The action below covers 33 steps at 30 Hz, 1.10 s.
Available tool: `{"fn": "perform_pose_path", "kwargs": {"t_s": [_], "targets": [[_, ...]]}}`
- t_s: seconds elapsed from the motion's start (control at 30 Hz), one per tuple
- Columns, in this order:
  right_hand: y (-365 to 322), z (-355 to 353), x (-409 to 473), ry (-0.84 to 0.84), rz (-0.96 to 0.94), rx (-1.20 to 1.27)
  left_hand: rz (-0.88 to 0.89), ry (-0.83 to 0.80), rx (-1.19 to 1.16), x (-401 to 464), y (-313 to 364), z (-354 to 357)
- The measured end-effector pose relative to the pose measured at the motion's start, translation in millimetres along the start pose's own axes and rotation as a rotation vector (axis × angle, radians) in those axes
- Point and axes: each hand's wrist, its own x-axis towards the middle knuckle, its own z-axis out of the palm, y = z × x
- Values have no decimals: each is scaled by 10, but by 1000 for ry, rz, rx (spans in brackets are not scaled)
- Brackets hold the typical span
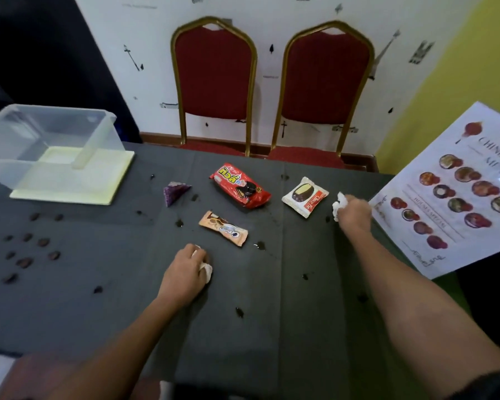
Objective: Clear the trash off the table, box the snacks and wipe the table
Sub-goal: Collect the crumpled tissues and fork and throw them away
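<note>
White crumpled tissue [206, 269] gripped in left hand [185, 269] | right hand [355, 212] grips second tissue [339, 205] | orange snack bar [223, 228] lies diagonally, far-left to near-right, on grey table [272, 313].

Four snacks lie flat mid-table: a red wafer pack [241, 186], a white choco pie packet [304, 197] toward the right edge, an orange cookie bar [223, 228], a purple triangular wrapper [174, 192]. The clear box [45, 145] sits at the far left corner.

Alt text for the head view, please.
Each hand, left hand and right hand, grips a crumpled white tissue on a dark, stained table. Between them lie three snack packets and a purple wrapper; a clear plastic box sits far left.
</note>
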Motion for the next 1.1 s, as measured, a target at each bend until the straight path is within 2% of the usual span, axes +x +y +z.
{"fn": "perform_pose_path", "kwargs": {"t_s": [0.1,0.23,0.4,0.47,0.6,0.7,0.83,0.97,1.1], "targets": [[7,8,2,19,-20,-26,64,62,143,-80,-32,18],[-7,-28,19,107,-29,95,113,156,216,-193,-112,16],[-358,-166,-26,224,-141,259,96,99,36,-280,-193,-15],[-614,-182,-125,212,-206,331,109,98,-56,-326,-239,-1],[-1275,-75,-442,100,-313,463,75,158,-148,-431,-285,-60],[-1773,80,-870,-64,-377,546,8,254,-217,-504,-350,-227],[-2301,456,-1618,-373,-569,601,-226,424,-283,-639,-723,-443],[-2607,826,-2303,-513,-656,563,-432,697,-314,-942,-1169,-593],[-2929,1053,-3033,-679,-750,526,-615,832,-264,-1454,-1602,-680]]}}
